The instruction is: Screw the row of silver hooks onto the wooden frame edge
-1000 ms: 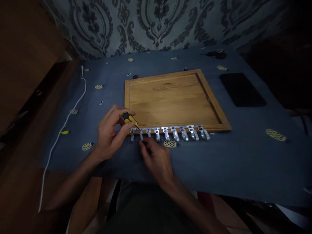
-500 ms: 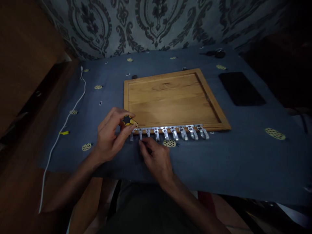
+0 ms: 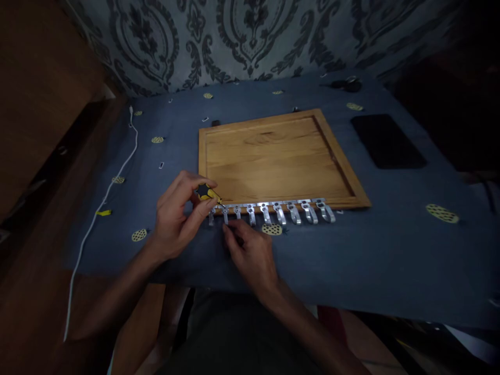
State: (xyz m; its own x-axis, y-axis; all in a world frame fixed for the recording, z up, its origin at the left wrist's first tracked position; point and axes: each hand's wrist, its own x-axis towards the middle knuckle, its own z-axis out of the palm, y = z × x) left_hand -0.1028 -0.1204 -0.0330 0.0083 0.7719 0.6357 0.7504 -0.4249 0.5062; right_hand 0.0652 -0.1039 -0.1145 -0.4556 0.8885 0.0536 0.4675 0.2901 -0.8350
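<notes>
A wooden board (image 3: 273, 156) with a raised frame lies on a blue cloth (image 3: 351, 250). Along its near edge runs a metal rail with several silver hooks (image 3: 281, 211). My left hand (image 3: 177, 216) is closed on a small black-and-yellow screwdriver (image 3: 207, 194), whose tip points at the rail's left end. My right hand (image 3: 250, 252) rests on the cloth just below the second hook from the left, fingertips pinched at it; what they hold, if anything, is hidden.
A dark phone (image 3: 386, 140) lies at the right of the board. A white cable (image 3: 117, 172) runs along the cloth's left side. Small dark bits and yellow printed spots dot the cloth. A patterned wall stands behind; wooden furniture (image 3: 35, 104) is at left.
The fingers of my left hand have shifted slightly around the screwdriver handle, as if turning it. My right hand has stayed in place by the hooks.
</notes>
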